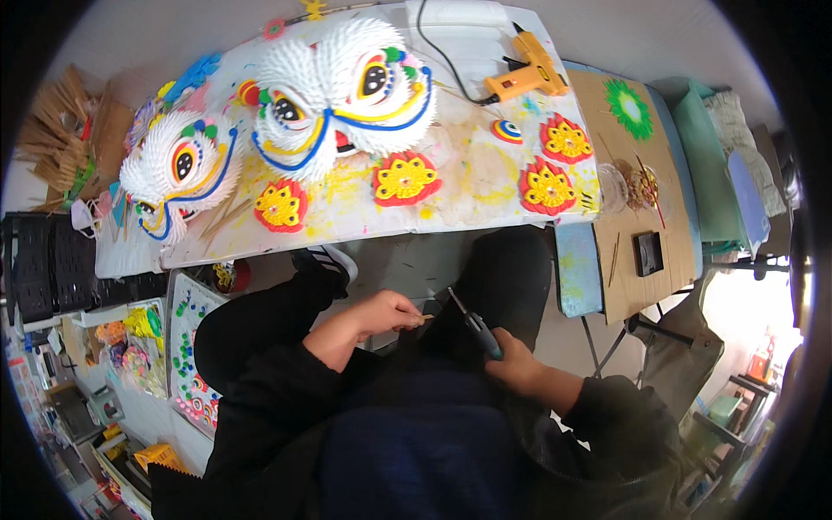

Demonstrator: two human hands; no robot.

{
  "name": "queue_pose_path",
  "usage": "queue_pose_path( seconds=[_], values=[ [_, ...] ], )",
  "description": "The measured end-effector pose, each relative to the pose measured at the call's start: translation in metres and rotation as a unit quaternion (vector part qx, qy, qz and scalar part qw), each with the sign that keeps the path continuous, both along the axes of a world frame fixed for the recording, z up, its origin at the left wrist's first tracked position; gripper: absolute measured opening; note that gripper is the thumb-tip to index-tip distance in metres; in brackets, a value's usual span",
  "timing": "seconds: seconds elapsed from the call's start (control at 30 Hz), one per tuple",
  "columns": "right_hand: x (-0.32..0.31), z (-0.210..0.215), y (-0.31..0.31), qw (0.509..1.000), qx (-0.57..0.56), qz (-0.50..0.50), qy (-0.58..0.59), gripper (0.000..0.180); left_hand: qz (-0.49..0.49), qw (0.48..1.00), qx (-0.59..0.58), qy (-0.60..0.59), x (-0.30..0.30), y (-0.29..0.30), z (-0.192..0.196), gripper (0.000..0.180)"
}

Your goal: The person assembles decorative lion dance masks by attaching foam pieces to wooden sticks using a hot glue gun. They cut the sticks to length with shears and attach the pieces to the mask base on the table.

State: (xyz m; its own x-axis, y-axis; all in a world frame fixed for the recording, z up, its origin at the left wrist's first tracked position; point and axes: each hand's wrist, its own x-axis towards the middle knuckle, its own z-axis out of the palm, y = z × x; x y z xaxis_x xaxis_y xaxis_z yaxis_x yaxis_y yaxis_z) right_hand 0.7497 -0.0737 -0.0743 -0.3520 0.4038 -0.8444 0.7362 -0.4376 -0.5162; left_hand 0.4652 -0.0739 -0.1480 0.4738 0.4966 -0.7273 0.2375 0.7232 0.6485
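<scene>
Over my lap, my left hand (381,314) is closed in a pinch on a small, thin, pale wooden-looking piece (425,319). My right hand (518,362) grips a hand tool (475,322) by its blue-grey handle. The tool's narrow metal end points up and left, toward the table, and is apart from the piece; its exact kind is unclear. Ahead on the table lie a large white lion-head mask (325,74) and a smaller one (184,165). Red and yellow flame-shaped ornaments (406,178) lie along the near side.
A yellow glue gun (530,74) with a black cord lies on the paint-stained table (468,195). To the right, a cardboard sheet (641,277) bears a black tray (647,254) and a green ornament (628,109). Bead trays (186,355) stand at my left.
</scene>
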Motion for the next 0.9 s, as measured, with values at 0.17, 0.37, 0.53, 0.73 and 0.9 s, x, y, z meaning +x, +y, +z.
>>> queue_pose_path(
  seconds=[0.17, 0.37, 0.53, 0.73, 0.9],
  values=[
    [0.046, 0.006, -0.016, 0.981, 0.137, -0.097, 0.101, 0.058, 0.006, 0.999, 0.028, 0.021, 0.0, 0.004, 0.023, 0.018],
    [0.12, -0.043, -0.003, 0.811, 0.524, -0.184, -0.184, 0.063, 0.059, 0.996, 0.059, 0.045, 0.026, 0.014, 0.054, 0.02],
    [0.137, -0.086, 0.042, 0.779, 0.535, -0.17, -0.279, 0.066, 0.133, 0.988, 0.075, 0.007, 0.045, 0.022, 0.076, 0.021],
    [0.117, -0.098, 0.094, 0.732, 0.571, -0.136, -0.345, 0.08, 0.242, 0.96, 0.049, -0.129, 0.051, 0.027, 0.11, 0.02],
    [0.114, -0.106, 0.101, 0.69, 0.599, -0.107, -0.392, 0.086, 0.267, 0.942, 0.128, -0.159, 0.05, 0.028, 0.123, 0.018]
  ],
)
